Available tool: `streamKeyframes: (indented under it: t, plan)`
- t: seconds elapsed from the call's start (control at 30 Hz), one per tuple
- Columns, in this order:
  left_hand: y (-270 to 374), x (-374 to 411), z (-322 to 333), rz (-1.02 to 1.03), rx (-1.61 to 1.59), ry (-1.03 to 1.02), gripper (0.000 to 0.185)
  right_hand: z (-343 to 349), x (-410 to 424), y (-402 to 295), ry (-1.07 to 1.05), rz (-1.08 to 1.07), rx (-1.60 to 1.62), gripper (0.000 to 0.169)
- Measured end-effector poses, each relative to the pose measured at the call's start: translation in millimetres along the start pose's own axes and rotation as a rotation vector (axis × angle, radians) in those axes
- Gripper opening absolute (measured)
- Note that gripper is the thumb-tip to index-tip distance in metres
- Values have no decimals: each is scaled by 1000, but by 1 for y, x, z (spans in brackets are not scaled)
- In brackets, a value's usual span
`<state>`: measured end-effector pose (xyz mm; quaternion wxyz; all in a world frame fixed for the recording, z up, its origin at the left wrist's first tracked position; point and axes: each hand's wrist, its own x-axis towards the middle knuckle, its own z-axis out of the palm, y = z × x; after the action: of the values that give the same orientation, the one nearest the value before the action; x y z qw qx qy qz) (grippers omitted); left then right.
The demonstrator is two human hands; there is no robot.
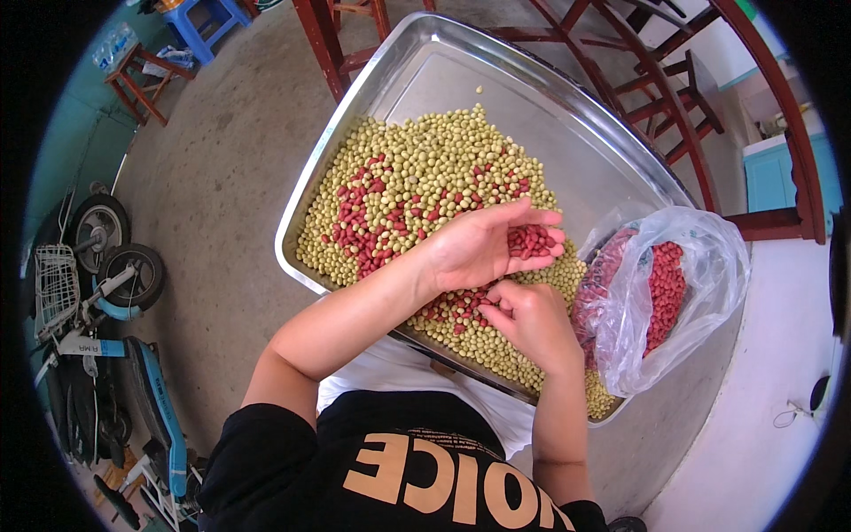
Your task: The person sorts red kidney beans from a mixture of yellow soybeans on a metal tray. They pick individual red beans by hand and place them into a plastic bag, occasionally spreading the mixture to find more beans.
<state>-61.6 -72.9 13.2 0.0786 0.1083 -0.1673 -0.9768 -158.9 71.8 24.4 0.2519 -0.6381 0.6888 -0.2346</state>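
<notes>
My left hand (475,249) is palm up and cupped around a small heap of red-skinned peanuts (530,241). Just below it, my right hand (528,319) reaches down to the mix with thumb and fingers bent together. Whether a kernel is between those fingertips, I cannot tell. Both hands are over a large metal tray (425,56), which slants across the view. Pale yellow soybeans (439,146) cover much of its near part. More red peanuts (356,219) lie scattered among them, thickest at the left and under my hands; my left forearm hides part of the layer.
A clear plastic bag (708,266) of red peanuts rests on the tray's right side, its mouth open. Dark red wooden furniture (602,73) stands beyond the tray. At left are a blue-trimmed two-wheeler (159,392), a wooden stool (143,73) and a blue plastic stool (199,26).
</notes>
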Motion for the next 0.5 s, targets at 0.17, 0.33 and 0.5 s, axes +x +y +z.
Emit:
streamKeyframes:
  t: [0.17, 0.33, 0.5]
  plan:
    - [-1, 0, -3, 5, 4, -7, 54, -10, -1, 5, -33, 201, 424, 13]
    - [-4, 1, -7, -16, 67, -16, 52, -16, -2, 5, 286, 166, 665, 10]
    - [-7, -1, -5, -25, 86, -8, 50, -12, 2, 7, 505, 145, 624, 10]
